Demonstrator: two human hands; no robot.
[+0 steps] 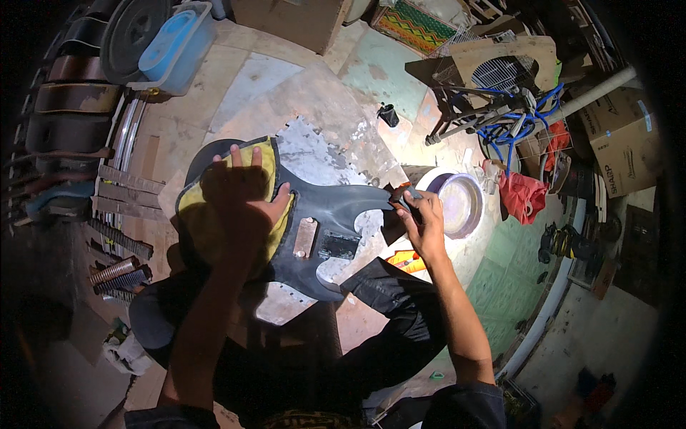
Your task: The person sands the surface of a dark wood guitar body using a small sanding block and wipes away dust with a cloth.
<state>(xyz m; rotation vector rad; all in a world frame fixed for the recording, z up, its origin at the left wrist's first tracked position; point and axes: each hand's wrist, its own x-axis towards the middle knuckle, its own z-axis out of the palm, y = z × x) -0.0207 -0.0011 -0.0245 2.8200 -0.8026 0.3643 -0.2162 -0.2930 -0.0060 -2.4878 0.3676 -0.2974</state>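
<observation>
A dark grey electric guitar body (336,204) lies over my lap and a worn, pale board (304,143). My left hand (239,186) rests flat with fingers spread on a yellow cloth with a dark edge (191,211), which covers the left part of the body. At the tip of the body's upper horn, my right hand (427,218) pinches a small folded piece of sandpaper (401,193), dark grey and orange-brown. The sandpaper appears to touch the horn. Between the two horns, a pale metal-like plate (306,237) and a dark rectangular cavity (339,245) show in the body's face.
Right of my right hand stands a round basin (479,214). An orange-yellow packet (406,262) lies below that hand. A small black cup (388,115) stands farther off. Blue tubing (511,125) and a red bag (522,193) are at right; several guitar bodies (75,129) line the left.
</observation>
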